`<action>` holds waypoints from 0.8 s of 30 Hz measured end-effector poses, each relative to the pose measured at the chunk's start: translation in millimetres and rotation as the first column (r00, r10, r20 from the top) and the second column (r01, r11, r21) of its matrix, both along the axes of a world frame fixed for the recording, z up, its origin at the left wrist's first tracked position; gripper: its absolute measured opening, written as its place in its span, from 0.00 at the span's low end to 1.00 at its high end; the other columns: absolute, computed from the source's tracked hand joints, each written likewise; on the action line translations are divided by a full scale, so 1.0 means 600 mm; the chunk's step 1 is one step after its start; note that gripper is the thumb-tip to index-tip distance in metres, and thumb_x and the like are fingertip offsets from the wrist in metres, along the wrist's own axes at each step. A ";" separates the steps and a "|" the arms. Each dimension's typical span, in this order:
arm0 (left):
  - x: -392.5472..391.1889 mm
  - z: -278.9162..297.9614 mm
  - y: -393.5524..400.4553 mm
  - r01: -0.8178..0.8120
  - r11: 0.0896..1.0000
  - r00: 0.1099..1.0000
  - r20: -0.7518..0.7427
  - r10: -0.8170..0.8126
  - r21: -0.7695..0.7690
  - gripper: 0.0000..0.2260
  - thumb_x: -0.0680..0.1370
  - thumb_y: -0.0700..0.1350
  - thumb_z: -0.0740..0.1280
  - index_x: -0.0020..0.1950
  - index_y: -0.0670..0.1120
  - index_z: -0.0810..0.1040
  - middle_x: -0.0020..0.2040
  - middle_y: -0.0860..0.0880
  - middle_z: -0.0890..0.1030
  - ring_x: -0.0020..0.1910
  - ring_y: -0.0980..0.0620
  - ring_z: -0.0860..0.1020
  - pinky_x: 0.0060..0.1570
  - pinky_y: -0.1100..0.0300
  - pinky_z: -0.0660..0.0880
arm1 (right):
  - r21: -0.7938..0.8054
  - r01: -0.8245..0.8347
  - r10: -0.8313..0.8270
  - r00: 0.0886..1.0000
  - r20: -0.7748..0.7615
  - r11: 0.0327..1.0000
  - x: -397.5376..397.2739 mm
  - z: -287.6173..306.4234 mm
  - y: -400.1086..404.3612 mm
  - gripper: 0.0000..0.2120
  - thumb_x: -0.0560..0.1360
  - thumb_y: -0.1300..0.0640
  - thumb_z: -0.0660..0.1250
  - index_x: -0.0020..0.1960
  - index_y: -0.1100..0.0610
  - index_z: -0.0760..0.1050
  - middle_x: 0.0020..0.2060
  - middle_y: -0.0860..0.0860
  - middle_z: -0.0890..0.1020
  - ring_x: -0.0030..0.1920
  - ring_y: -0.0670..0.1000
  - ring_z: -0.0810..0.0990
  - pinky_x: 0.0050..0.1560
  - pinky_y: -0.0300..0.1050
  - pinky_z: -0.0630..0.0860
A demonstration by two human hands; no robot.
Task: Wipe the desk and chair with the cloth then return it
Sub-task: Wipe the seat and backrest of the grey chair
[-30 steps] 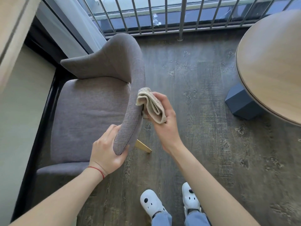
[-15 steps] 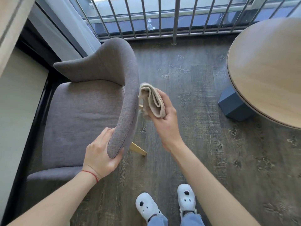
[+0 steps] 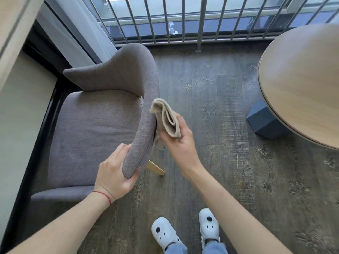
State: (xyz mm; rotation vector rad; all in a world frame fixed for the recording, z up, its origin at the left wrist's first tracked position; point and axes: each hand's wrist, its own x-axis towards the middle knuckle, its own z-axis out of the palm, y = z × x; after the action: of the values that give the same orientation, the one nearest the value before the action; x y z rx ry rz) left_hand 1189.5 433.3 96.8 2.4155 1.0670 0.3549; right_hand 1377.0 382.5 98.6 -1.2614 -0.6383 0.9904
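A grey upholstered chair [image 3: 95, 129] stands at the left, its curved backrest arching toward me. My left hand [image 3: 114, 173] grips the near end of the backrest. My right hand [image 3: 178, 142] holds a folded beige cloth [image 3: 166, 117], pressed against the outer side of the backrest. A round light-wood desk [image 3: 302, 79] fills the upper right, on a dark blue base [image 3: 264, 123].
A metal railing [image 3: 183, 21] and window run along the far side, with a white curtain [image 3: 73, 37] at the upper left. A pale wall panel [image 3: 22, 116] borders the chair's left. My white shoes [image 3: 165, 233] stand on the dark wood floor. A wooden chair leg [image 3: 156, 167] pokes out.
My right hand with the cloth has slid a little farther up along the outer backrest. My left hand keeps its grip. The view has shifted slightly.
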 end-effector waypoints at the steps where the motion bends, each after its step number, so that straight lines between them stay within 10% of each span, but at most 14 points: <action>1: 0.000 0.000 0.002 -0.001 1.000 1.000 -0.006 0.001 0.000 0.20 0.69 0.53 0.63 0.59 0.47 0.73 0.47 0.54 0.75 0.38 0.53 0.76 0.31 0.59 0.74 | -0.003 -0.039 0.039 0.999 -0.009 0.999 0.005 -0.002 -0.016 0.18 0.74 0.62 0.68 0.63 0.56 0.74 0.58 0.58 0.79 0.56 0.49 0.78 0.56 0.44 0.78; 5: 0.000 0.003 0.000 0.008 1.000 1.000 -0.016 -0.008 -0.008 0.20 0.70 0.54 0.63 0.59 0.48 0.72 0.46 0.55 0.74 0.37 0.55 0.74 0.32 0.62 0.72 | -0.038 0.107 -0.109 0.992 -0.067 0.994 0.020 0.009 -0.029 0.19 0.73 0.66 0.68 0.62 0.55 0.74 0.53 0.48 0.81 0.53 0.44 0.79 0.53 0.39 0.76; 9: 0.003 0.038 0.005 0.013 0.969 0.996 -0.087 -0.035 -0.247 0.23 0.66 0.58 0.63 0.59 0.53 0.69 0.49 0.56 0.74 0.43 0.56 0.76 0.39 0.58 0.74 | 0.041 0.159 -0.163 0.979 0.124 0.986 0.018 0.069 -0.013 0.16 0.73 0.64 0.70 0.56 0.52 0.70 0.50 0.46 0.80 0.48 0.47 0.79 0.50 0.62 0.79; 14: 0.018 0.206 0.038 -0.039 0.640 0.948 0.175 0.267 -0.767 0.25 0.66 0.48 0.60 0.63 0.46 0.73 0.66 0.40 0.74 0.60 0.46 0.76 0.60 0.53 0.73 | 0.148 0.050 -0.113 0.882 0.458 0.988 0.008 0.198 0.011 0.19 0.65 0.75 0.68 0.52 0.58 0.72 0.55 0.52 0.80 0.53 0.57 0.78 0.51 0.59 0.76; 18: 0.002 0.413 0.061 0.272 0.368 0.739 0.439 0.512 -0.889 0.37 0.68 0.69 0.58 0.63 0.40 0.77 0.61 0.37 0.78 0.59 0.42 0.77 0.60 0.50 0.75 | 0.265 -0.275 -0.014 0.668 0.744 0.924 -0.028 0.325 0.025 0.21 0.60 0.76 0.66 0.49 0.61 0.76 0.58 0.53 0.79 0.58 0.54 0.73 0.60 0.40 0.69; 24: -0.111 0.621 0.035 -0.031 0.653 0.679 0.463 0.570 -0.757 0.21 0.64 0.40 0.76 0.56 0.40 0.79 0.52 0.40 0.84 0.47 0.47 0.82 0.44 0.60 0.79 | 0.268 -0.670 0.236 0.561 0.794 0.693 -0.090 0.528 0.064 0.29 0.62 0.79 0.58 0.57 0.58 0.76 0.62 0.52 0.78 0.64 0.53 0.75 0.64 0.50 0.73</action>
State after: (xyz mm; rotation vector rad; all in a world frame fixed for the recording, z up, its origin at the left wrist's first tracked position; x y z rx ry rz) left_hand 1123.1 454.5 469.4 1.2085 1.0188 0.7284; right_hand 1322.8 421.0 415.6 -0.9062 -1.8517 0.6074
